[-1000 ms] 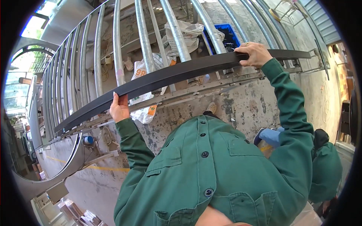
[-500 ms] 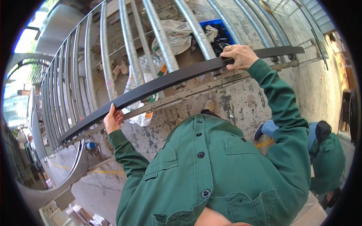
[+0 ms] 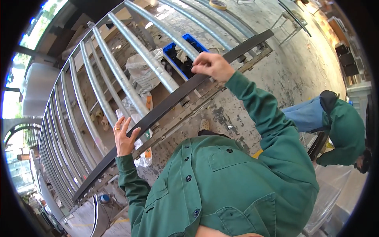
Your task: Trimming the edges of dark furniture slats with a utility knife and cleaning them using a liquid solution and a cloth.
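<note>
Blue crate (image 3: 196, 42) — behind metal tubes (image 3: 139, 48), black bar (image 3: 169, 103).

Look at that smooth, matt black bar (image 3: 166, 108) along your metal rack's (image 3: 254, 62) near edge: silvery metal tubes (image 3: 122, 79) beyond, glossy blue plastic crate (image 3: 193, 40), rough blotched floor (image 3: 225, 114), your creased cloth sleeves (image 3: 268, 106).

Your left hand (image 3: 125, 138) and right hand (image 3: 215, 67) cover bits of the long black bar (image 3: 170, 104). A steel pipe (image 3: 166, 32) hides part of the blue crate (image 3: 199, 44); you can't tell what the dark things (image 3: 188, 63) inside are.
</note>
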Demonstrator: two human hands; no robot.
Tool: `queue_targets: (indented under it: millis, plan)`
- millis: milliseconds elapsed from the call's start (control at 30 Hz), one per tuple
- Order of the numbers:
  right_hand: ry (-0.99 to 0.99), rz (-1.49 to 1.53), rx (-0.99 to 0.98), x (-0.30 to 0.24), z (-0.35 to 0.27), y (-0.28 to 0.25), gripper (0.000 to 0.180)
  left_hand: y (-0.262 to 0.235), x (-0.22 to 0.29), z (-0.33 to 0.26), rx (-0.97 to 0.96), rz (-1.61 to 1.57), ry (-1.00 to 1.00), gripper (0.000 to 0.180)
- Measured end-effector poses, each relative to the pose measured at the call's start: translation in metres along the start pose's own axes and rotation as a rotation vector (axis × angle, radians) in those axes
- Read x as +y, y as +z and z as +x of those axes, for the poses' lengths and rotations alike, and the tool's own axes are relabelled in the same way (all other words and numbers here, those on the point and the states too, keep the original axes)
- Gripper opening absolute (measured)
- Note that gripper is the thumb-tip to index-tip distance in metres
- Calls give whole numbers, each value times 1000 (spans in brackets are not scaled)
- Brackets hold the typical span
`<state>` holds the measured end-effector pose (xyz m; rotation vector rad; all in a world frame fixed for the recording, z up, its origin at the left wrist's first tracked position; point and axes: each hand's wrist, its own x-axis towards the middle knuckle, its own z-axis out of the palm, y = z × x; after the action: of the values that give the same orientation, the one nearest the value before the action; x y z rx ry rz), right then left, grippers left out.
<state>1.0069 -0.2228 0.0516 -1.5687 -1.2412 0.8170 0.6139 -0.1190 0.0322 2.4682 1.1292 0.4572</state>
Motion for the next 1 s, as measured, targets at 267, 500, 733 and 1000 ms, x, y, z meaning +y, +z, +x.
queue_targets:
  millis: [267,500,733,1000]
  plan:
    - [33,-895,473,62,-37,-99,42,36,15,15,-44,208,14,37]
    - [692,-1068,1185,195,-106,-288,50,38,23,24,-31,154,-32,31]
    - [587,280,760,179,-71,-326,27,37,19,19,7,122,-135,35]
    - [564,-197,502,139,-22,-354,34,38,22,17,-1,140,-176,31]
